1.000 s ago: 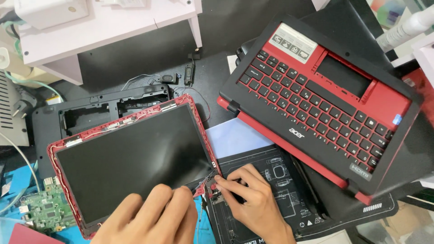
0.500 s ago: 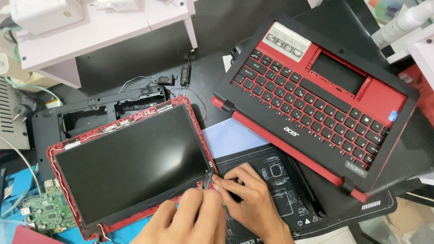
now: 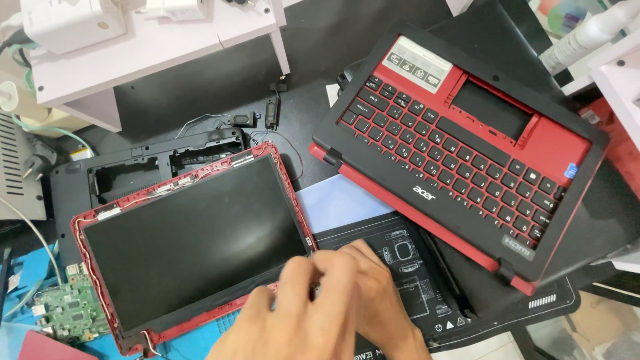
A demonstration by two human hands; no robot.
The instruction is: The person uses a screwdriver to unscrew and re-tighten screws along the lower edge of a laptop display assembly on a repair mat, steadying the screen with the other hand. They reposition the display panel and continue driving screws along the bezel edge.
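A bare laptop screen panel (image 3: 190,243) lies in its red lid shell (image 3: 83,230) on the bench, left of centre. My left hand (image 3: 290,320) and my right hand (image 3: 377,303) are bunched together at the panel's lower right corner, fingers pinched close. What they pinch is hidden between the fingers. Under my right hand lies a black bottom cover (image 3: 413,277) with white printed diagrams. A red and black keyboard deck (image 3: 460,150) rests tilted at the upper right.
A black empty base frame (image 3: 143,163) lies behind the screen, with small speakers and wires (image 3: 257,120). A green circuit board (image 3: 67,310) sits on a blue mat at the lower left. A white shelf (image 3: 147,47) stands at the top left, and a grey plug (image 3: 33,167) at the left edge.
My left hand slid right along the screen's bottom edge and joined my right hand at the lower right corner. The view shifted slightly.
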